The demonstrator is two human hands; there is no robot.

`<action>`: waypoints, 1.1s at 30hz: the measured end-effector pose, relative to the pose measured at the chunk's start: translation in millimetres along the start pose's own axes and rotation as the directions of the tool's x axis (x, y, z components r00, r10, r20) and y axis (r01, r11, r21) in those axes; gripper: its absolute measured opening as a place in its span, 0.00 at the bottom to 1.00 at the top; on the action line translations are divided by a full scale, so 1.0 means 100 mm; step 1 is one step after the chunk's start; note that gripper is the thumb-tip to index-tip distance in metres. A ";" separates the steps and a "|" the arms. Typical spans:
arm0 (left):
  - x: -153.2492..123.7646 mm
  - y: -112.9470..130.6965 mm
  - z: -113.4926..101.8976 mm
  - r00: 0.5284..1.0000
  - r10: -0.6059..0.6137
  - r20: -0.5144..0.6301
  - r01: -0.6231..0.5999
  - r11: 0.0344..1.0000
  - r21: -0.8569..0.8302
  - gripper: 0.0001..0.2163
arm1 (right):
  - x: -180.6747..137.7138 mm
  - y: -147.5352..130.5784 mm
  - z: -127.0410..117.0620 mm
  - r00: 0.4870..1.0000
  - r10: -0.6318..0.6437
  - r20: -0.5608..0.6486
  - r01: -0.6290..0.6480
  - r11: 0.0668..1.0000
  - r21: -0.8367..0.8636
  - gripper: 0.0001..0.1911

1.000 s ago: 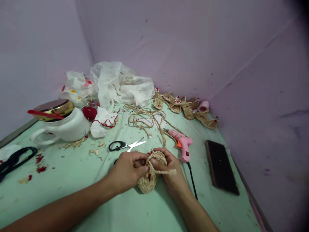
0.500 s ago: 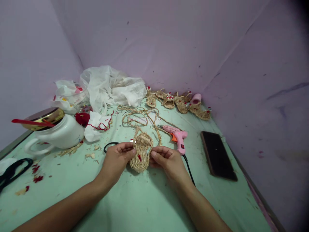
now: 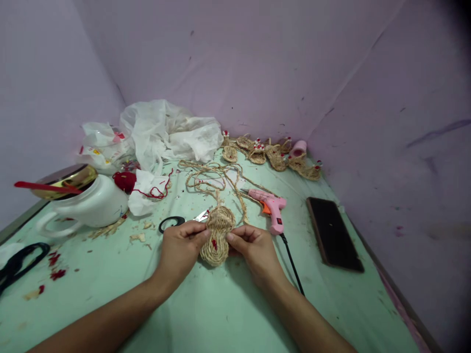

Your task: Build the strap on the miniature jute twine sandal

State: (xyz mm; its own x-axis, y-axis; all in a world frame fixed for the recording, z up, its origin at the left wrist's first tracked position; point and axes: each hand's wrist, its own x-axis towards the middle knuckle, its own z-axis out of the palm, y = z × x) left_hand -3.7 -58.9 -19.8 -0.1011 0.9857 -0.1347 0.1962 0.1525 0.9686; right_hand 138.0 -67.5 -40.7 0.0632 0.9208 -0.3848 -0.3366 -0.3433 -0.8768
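Observation:
Between my hands is a small slipper of coiled straw rope (image 3: 217, 245), with a red bit of yarn on its sole and a strap-like band across its far end. My left hand (image 3: 185, 245) pinches its left side at the narrow middle. On the opposite side, my right hand (image 3: 253, 247) grips the edge between thumb and fingers. Braided rope (image 3: 201, 171) lies in loops just beyond the slipper. Scissors with black handles (image 3: 172, 223) rest behind my left hand, blades partly hidden by the slipper. A pink glue gun (image 3: 270, 208) lies to the right.
A phone (image 3: 334, 234) lies at the right. Several finished straw slippers (image 3: 275, 157) line the wall. At left stand a white pitcher (image 3: 93, 203) and a golden bowl (image 3: 69, 179), near red yarn (image 3: 124, 181), a white plastic bag (image 3: 172, 130) and another black-handled tool (image 3: 22, 260).
The slipper has moved slightly toward me and its far end has tipped lower. More of the scissors shows behind it. Both hands keep their hold.

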 end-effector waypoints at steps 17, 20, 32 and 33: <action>0.02 -0.05 0.04 0.999 -0.034 0.019 0.035 0.996 -0.082 0.03 | 0.00 0.03 0.00 0.942 -0.318 -0.111 0.269 0.908 -0.321 0.03; 0.03 -0.06 0.03 0.998 -0.055 0.006 0.056 0.995 -0.081 0.04 | -0.05 -0.01 0.03 0.931 -0.353 -0.090 0.311 0.899 -0.309 0.05; -0.04 -0.18 0.06 0.968 0.250 -0.007 -0.248 0.965 0.084 0.05 | -0.15 -0.23 0.00 0.946 -0.325 -0.021 0.285 0.859 -0.426 0.17; -0.04 -0.18 0.06 0.966 0.259 -0.009 -0.257 0.963 0.087 0.05 | -0.14 -0.23 0.01 0.933 -0.358 -0.029 0.299 0.819 -0.491 0.17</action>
State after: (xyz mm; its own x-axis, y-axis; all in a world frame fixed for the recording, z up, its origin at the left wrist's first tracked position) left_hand -0.7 -65.4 -37.6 -0.0557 0.9909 0.1222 0.2994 -0.1002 0.9489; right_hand 143.7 -72.6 -15.0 0.2071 0.9769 -0.0533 0.2042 -0.0965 -0.9742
